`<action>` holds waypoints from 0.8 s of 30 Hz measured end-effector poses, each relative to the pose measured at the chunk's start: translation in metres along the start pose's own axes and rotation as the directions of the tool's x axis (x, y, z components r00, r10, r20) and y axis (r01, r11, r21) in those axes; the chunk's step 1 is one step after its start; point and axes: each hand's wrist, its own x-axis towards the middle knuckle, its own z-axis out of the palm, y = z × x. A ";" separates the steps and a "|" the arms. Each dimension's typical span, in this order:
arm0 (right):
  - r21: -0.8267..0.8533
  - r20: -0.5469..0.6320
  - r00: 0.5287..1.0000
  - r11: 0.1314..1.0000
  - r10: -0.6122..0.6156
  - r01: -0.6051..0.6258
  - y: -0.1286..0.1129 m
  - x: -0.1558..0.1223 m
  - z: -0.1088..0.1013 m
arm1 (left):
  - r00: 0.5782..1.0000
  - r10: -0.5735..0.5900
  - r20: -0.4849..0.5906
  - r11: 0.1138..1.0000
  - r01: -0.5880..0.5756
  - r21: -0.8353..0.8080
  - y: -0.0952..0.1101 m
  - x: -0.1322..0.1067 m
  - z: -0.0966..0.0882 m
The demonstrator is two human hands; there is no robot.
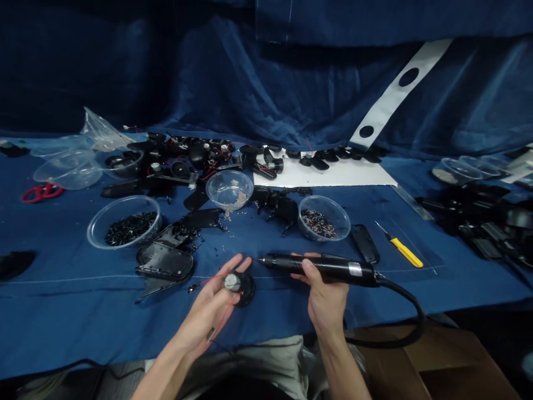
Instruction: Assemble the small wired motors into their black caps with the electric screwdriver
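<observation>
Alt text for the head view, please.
The left hand holds a round black part with red wires, and the right hand grips a black corded tool, its thin tip pointing toward the left hand. Around them on blue cloth lie clear bowls of small parts, black plastic pieces and a yellow-handled screwdriver.

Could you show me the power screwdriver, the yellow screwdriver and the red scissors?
Power screwdriver [335,269]: head view, on its black body.
Yellow screwdriver [403,251]: head view, on its handle.
Red scissors [42,192]: head view, on the handles.
</observation>
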 end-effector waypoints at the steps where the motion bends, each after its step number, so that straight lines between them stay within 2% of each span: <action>1: -0.005 0.010 1.000 1.000 0.004 -0.004 0.000 0.001 0.002 | 1.000 -0.004 -0.002 1.000 0.004 0.001 0.000 0.000 0.000; 6: -0.006 0.005 1.000 1.000 -0.019 0.019 -0.003 0.004 0.006 | 1.000 0.011 0.002 1.000 -0.011 -0.009 0.000 0.001 0.000; 10: 0.014 -0.061 0.997 0.998 -0.053 0.054 -0.006 0.005 0.003 | 0.999 0.027 -0.017 1.000 -0.027 0.001 0.002 -0.002 0.000; 12: 0.023 -0.102 0.993 0.997 -0.066 0.068 -0.007 0.005 0.001 | 0.997 0.064 -0.048 0.995 -0.061 0.074 0.008 -0.002 -0.001; 14: 0.030 -0.133 0.989 0.997 -0.065 0.069 -0.006 0.005 -0.001 | 0.987 0.129 -0.100 0.962 -0.100 0.255 0.017 0.000 -0.003; 16: 0.039 -0.147 0.988 0.998 -0.050 0.056 -0.004 0.005 -0.002 | 0.974 0.201 -0.106 0.853 -0.121 0.507 0.026 0.004 -0.005; 19: 0.052 -0.146 0.989 0.998 -0.018 0.026 0.001 0.004 -0.002 | 0.959 0.283 0.002 0.578 -0.172 0.797 0.038 0.013 -0.007; 24: 0.063 -0.137 0.990 0.998 0.019 -0.010 0.006 0.003 -0.003 | 0.907 0.396 0.145 0.186 -0.234 0.954 0.047 0.031 -0.013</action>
